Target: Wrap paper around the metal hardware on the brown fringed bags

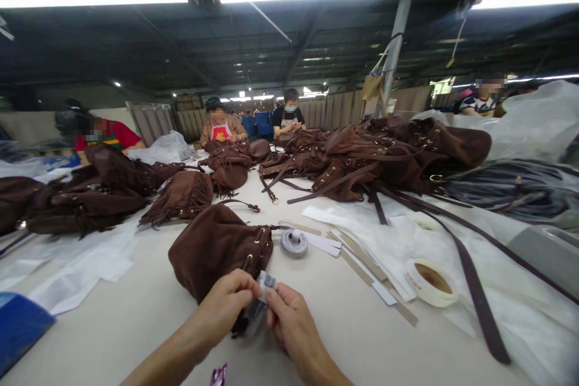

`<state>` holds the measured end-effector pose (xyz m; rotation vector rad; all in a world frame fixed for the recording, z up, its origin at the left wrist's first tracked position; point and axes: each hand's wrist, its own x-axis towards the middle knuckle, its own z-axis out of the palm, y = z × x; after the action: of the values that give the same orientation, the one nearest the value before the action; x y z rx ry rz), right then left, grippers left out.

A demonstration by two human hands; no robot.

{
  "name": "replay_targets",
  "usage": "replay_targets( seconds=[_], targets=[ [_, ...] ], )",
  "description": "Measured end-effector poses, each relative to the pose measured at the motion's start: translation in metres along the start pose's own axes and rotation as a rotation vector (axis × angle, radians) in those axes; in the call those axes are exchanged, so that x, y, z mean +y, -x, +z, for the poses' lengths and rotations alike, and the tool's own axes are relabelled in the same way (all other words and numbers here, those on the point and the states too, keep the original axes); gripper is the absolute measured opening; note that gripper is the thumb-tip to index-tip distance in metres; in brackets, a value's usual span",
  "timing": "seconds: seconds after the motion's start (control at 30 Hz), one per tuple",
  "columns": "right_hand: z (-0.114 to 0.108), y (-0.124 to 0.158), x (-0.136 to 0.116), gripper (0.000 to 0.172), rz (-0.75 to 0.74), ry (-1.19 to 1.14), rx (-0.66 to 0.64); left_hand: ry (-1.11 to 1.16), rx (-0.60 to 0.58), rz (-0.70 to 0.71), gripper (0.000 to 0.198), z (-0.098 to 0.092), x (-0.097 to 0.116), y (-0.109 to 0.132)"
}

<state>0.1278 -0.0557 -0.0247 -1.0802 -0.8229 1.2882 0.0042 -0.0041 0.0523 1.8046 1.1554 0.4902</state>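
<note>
Translucent plastic (266, 280) | clamped in left grip (230, 294) and right grip (293, 318) | brown bag (217, 247) beyond

Left front: a broad bare stretch of table (113, 313) was bounded by the blue object (20, 329) and the near brown bag (212, 250).
Right front: bare surface was left between the right hand (292, 316) and the card strips (384, 295).
Between hands: the gap was filled by a clear plastic packet (265, 282).
Straight ahead: low passage was blocked by the near bag, flanked by a coiled tape (294, 243).
Far right: the way was barred by heaped bags (384, 151) and a long strap (474, 298).
</note>
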Motion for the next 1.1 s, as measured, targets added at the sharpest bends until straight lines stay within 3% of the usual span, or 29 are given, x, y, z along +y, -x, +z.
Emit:
replay_targets(
  seconds=[0.17, 0.3, 0.43, 0.53, 0.77, 1.0, 1.1],
  targets=[
    [-0.002, 0.002, -0.007, 0.039, 0.043, -0.040, -0.045, 0.082, 0.057, 0.073, 0.031, 0.004, -0.004, 0.020],
    [-0.002, 0.003, -0.010, 0.023, 0.038, -0.014, -0.105, 0.407, 0.096, -0.056, 0.036, 0.009, -0.006, 0.033],
    [-0.003, 0.004, -0.009, 0.026, 0.002, -0.045, -0.152, 0.552, 0.103, -0.120, 0.038, 0.012, -0.007, 0.034],
    [-0.006, 0.003, -0.006, 0.020, -0.011, -0.052, -0.181, 0.509, 0.142, -0.077, 0.036, 0.013, -0.013, 0.031],
    [-0.005, -0.002, -0.002, 0.049, -0.021, -0.051, -0.139, 0.369, 0.161, 0.094, 0.039, 0.022, -0.040, 0.023],
    [-0.004, -0.006, 0.007, 0.041, -0.114, 0.038, -0.059, 0.122, 0.132, 0.347, 0.030, 0.026, -0.062, 0.029],
    [-0.003, -0.004, 0.007, 0.036, -0.127, 0.084, -0.080, 0.109, 0.090, 0.310, 0.027, 0.016, -0.052, 0.030]
  ],
)
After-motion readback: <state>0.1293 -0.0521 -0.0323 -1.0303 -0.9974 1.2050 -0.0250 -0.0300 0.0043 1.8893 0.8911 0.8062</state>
